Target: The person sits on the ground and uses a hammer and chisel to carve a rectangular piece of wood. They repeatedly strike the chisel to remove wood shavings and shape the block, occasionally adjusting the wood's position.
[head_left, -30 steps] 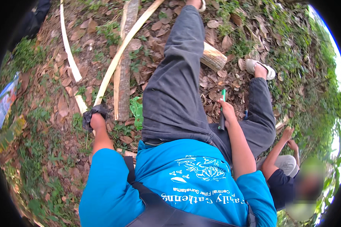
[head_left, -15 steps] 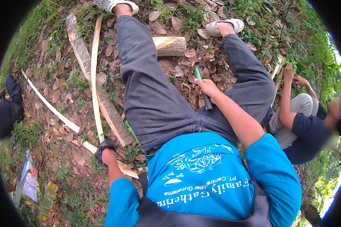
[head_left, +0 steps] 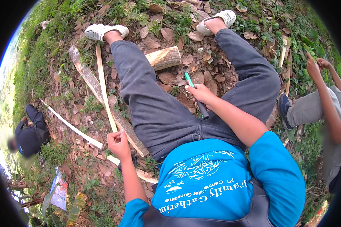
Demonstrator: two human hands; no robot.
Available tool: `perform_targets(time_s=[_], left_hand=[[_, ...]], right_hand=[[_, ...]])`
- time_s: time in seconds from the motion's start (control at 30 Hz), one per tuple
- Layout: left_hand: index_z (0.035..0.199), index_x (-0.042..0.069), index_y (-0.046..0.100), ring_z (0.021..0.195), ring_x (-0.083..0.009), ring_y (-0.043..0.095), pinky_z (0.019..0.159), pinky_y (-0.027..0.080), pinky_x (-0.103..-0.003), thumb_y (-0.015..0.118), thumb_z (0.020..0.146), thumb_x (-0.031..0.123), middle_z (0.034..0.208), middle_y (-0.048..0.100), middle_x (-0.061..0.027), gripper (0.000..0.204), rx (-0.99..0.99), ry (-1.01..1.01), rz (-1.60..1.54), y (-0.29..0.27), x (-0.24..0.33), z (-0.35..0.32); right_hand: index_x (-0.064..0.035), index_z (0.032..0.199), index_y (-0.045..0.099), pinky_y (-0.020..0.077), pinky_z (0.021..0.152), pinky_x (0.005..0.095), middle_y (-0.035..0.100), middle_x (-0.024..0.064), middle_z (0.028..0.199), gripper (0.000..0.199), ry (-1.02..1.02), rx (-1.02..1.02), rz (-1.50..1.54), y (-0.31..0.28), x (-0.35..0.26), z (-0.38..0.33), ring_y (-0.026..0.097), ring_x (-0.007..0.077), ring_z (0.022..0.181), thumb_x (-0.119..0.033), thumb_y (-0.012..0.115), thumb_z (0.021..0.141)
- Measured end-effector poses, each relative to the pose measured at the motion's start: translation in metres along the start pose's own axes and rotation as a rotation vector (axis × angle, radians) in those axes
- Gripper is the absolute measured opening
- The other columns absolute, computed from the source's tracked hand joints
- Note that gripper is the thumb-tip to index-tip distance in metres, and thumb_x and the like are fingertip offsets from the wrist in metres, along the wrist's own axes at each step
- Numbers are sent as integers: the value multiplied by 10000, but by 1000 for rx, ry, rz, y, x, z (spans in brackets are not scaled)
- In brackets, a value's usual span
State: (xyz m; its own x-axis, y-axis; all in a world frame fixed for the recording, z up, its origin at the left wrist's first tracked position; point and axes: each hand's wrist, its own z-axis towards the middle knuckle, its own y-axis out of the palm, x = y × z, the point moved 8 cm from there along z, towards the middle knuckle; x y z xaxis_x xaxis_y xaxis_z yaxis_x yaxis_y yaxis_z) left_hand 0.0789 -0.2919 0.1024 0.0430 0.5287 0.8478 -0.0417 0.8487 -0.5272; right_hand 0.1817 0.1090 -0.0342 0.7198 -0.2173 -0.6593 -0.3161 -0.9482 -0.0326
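My right hand (head_left: 202,94) grips a stick-shaped tool with a green shaft (head_left: 188,78) and a black handle, held over my lap between my spread legs. What sits at its far end cannot be made out. My left hand (head_left: 118,145) is bare and raised, its fingers curled together beside the near end of a long pale wood strip (head_left: 104,89). Whether something small is pinched in it is unclear. Something black (head_left: 119,166) shows partly behind my left forearm. Under the strip lies a rough bark-edged plank (head_left: 90,80).
A short cut log (head_left: 164,58) lies between my legs. Another pale strip (head_left: 74,125) and a split piece (head_left: 146,176) are on the leafy ground at left. A person (head_left: 32,130) crouches far left; another person's arm (head_left: 326,94) is at right. A white sack (head_left: 58,191) lies lower left.
My left hand has come out of the black covering and moved up and slightly right. My right hand, still holding the tool, has shifted a little left. The view has turned.
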Motion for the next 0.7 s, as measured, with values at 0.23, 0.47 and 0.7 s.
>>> perform_targets(time_s=[0.23, 0.47, 0.7], left_hand=[[969, 14, 631, 858, -68, 651, 762, 507, -204, 728, 909, -27, 991, 724, -68, 122, -519, -4, -397, 220, 101, 51], [1094, -3, 685, 727, -54, 609, 662, 490, -210, 693, 972, 93, 921, 734, -35, 156, -596, -57, -275, 360, 77, 105], [1104, 28, 748, 709, -41, 542, 649, 452, -228, 594, 1032, 189, 826, 638, 19, 234, -548, 12, -49, 398, 32, 127]], right_hand=[[-33, 979, 617, 432, 577, 297, 557, -3, 696, 334, -86, 119, 268, -20, -11, 0, 526, 99, 597, -367, 628, 990], [-45, 1102, 591, 454, 581, 274, 544, -10, 779, 267, -164, 340, 652, -71, -57, -30, 544, 89, 628, -289, 630, 1001], [-51, 1172, 534, 464, 598, 268, 548, -2, 824, 290, -122, 328, 855, -82, -71, -46, 550, 86, 657, -264, 635, 1001]])
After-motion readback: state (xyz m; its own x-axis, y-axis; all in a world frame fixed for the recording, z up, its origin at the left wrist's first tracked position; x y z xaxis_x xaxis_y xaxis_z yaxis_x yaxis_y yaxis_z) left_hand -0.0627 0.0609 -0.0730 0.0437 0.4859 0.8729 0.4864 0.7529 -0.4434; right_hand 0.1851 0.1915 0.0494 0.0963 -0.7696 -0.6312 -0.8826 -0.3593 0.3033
